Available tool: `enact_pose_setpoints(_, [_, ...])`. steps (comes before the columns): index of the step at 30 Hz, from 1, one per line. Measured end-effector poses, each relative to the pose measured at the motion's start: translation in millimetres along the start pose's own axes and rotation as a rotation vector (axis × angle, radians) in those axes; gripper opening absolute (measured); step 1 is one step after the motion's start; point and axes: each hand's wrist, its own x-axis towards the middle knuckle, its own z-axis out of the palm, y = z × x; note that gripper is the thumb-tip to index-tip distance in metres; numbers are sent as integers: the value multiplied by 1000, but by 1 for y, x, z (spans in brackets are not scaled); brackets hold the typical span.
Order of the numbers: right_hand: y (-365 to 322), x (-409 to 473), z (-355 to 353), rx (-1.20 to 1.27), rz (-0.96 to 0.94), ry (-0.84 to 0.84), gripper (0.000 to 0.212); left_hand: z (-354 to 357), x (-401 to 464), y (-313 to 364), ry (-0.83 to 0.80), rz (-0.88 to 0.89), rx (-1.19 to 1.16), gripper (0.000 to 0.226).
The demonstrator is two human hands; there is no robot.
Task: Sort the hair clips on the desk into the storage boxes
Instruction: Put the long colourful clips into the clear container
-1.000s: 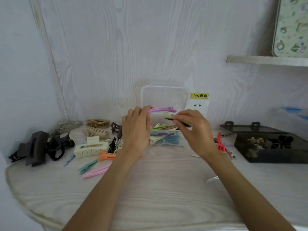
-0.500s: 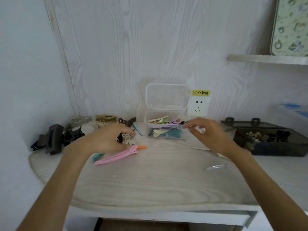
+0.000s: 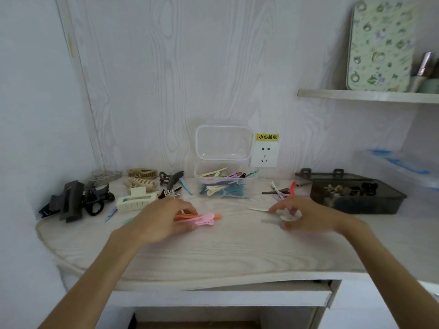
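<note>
The left hand [image 3: 164,219] is at the centre left of the frame, low over the desk [image 3: 213,252]; its fingers are curled around a bundle of pink and orange clips [image 3: 202,218], whose tips stick out to the right of the hand and lie at the desk surface. The right hand [image 3: 306,216] is at the centre right; its fingers are bent around a small white clip [image 3: 288,217], but this part is blurred, so the exact hold is not certain; a thin white clip [image 3: 257,209] lies on the desk just beside its fingertips. Above the middle of the frame stands the clear storage box [image 3: 224,186] with its lid raised against the wall; many coloured clips are inside it. At the right the dark storage box [image 3: 356,198] is open and holds small dark and pale clips. Between these two boxes a few loose clips [image 3: 282,191] lie on the desk, one of them red. At the left of the frame there are larger claw clips: black ones [image 3: 71,200], a cream one [image 3: 136,201], and beige ones [image 3: 141,180] near the wall.
</note>
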Motion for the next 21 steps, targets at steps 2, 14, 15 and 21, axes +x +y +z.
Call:
enact_pose_setpoints(2, [-5,8,13,68,-73,141,31,10,8,9,42,24,47,35])
enact_pose_setpoints(14, [-23,49,41,196,-68,404,36,27,38,-5,138,-5,-94,71])
enact_pose_setpoints(15, [-21,48,42,150,-31,413,33,27,38,-8,130,10,-78,66])
enact_pose_setpoints(21, [-24,48,49,69,-235,453,12,33,36,2,243,34,-32,28])
